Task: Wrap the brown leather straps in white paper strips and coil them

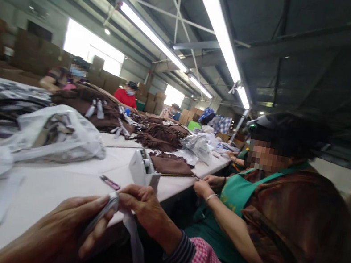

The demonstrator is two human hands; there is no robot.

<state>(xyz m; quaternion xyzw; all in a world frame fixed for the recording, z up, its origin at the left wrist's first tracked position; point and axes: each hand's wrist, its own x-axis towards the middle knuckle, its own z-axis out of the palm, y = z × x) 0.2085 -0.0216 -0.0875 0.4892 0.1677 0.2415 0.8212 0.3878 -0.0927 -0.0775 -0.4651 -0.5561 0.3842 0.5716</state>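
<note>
My left hand (pixel 66 230) and my right hand (pixel 145 207) meet at the front edge of a long white table (pixel 61 179). Both pinch a thin clear plastic bag or film (pixel 134 237), which hangs down between them over the table edge. The left fingers curl around its upper end. My right wrist wears a striped cuff under a pink checked sleeve. What the film holds, if anything, I cannot make out.
A white tape dispenser (pixel 143 169) stands just beyond my hands, beside folded brown cloth (pixel 169 164). Bagged dark straps (pixel 56 133) lie to the left. A person in a green apron (pixel 238 197) sits close on my right, hands on the table. Other masked workers sit farther along.
</note>
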